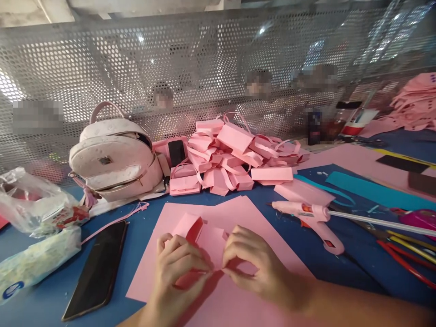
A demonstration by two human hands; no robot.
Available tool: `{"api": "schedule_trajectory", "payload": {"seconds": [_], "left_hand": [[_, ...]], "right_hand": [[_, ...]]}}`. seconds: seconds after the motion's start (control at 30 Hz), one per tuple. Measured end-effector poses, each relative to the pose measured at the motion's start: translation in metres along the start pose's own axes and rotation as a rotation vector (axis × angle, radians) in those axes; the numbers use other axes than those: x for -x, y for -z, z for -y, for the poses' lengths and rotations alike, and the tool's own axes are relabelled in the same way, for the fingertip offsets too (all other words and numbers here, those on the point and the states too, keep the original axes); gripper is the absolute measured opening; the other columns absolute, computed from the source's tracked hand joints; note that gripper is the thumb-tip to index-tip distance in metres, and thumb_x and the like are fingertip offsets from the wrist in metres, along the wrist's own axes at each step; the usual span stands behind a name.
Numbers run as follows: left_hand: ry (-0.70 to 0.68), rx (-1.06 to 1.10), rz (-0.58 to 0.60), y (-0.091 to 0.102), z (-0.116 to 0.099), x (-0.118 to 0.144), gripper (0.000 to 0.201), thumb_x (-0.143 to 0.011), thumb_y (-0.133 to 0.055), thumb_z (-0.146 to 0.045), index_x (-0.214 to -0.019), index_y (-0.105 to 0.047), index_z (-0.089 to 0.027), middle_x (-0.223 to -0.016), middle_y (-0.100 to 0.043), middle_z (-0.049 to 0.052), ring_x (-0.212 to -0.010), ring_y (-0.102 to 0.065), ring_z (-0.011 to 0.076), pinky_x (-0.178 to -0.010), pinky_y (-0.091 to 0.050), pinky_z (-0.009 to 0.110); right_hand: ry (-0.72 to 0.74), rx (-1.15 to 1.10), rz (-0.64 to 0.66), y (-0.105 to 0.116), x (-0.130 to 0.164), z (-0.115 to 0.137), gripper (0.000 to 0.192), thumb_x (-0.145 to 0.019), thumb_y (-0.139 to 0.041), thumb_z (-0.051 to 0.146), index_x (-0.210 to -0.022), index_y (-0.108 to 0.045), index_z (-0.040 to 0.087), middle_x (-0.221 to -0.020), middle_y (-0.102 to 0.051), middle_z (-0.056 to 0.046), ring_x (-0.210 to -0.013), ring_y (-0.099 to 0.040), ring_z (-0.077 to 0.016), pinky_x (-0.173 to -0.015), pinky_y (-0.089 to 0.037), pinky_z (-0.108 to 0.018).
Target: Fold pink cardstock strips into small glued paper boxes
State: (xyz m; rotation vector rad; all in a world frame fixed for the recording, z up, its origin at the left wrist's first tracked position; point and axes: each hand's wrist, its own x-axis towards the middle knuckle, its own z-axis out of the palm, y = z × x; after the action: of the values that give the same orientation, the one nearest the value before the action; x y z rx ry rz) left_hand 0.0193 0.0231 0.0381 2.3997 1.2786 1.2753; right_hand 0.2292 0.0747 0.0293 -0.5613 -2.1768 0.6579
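Note:
Between my hands is a piece of folded pink paper (213, 240), partly formed into a box-like shape. My left hand (182, 268) pinches its near edge, thumb and fingertips pressed together. Close beside it, my right hand (254, 265) pinches the same edge, its fingers curled into a ring. Both hands hide parts of the folds. Beneath them lies a large flat pink sheet (150, 268). To the right rests a pink glue gun (311, 213) with a long glue stick in its back.
A heap of folded pink paper bags (228, 154) stands behind the sheet, next to a pale backpack (114, 159). A black phone (97, 268) and a plastic pack (41, 259) lie left. Scissors (405, 259) and a blue strip (374, 188) are right. A perforated metal screen (204, 68) rises behind.

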Motion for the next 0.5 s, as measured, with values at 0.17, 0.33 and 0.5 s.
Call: {"api": "schedule_trajectory", "payload": {"seconds": [0.17, 0.33, 0.5], "left_hand": [[0.004, 0.006, -0.009, -0.0003, -0.0007, -0.0012, 0.017, -0.081, -0.075, -0.013, -0.078, -0.063, -0.025, -0.076, -0.072, -0.007, -0.072, -0.06, 0.0148, -0.08, -0.03, 0.038], [0.002, 0.016, 0.0, 0.0, -0.0006, -0.0012, 0.018, -0.08, -0.075, -0.012, -0.079, -0.064, -0.026, -0.076, -0.072, -0.007, -0.072, -0.06, 0.015, -0.08, -0.029, 0.038], [0.001, 0.028, -0.008, -0.0004, -0.001, -0.0033, 0.017, -0.081, -0.074, -0.012, -0.079, -0.064, -0.025, -0.075, -0.072, -0.007, -0.072, -0.06, 0.0151, -0.08, -0.029, 0.038]], "right_hand": [[0.006, -0.002, 0.007, 0.0001, -0.0002, -0.0006, 0.012, -0.086, -0.065, 0.013, -0.081, -0.058, 0.022, -0.073, -0.06, 0.0, -0.074, -0.048, -0.0162, -0.073, -0.043, -0.031], [0.013, -0.008, 0.005, 0.001, -0.0017, 0.0003, 0.011, -0.088, -0.064, 0.015, -0.081, -0.058, 0.021, -0.072, -0.06, 0.0, -0.073, -0.048, -0.0158, -0.072, -0.043, -0.03], [0.018, -0.006, 0.012, 0.0012, -0.0026, 0.0006, 0.011, -0.089, -0.064, 0.016, -0.08, -0.058, 0.021, -0.072, -0.06, 0.0, -0.073, -0.048, -0.0156, -0.073, -0.044, -0.03]]}}
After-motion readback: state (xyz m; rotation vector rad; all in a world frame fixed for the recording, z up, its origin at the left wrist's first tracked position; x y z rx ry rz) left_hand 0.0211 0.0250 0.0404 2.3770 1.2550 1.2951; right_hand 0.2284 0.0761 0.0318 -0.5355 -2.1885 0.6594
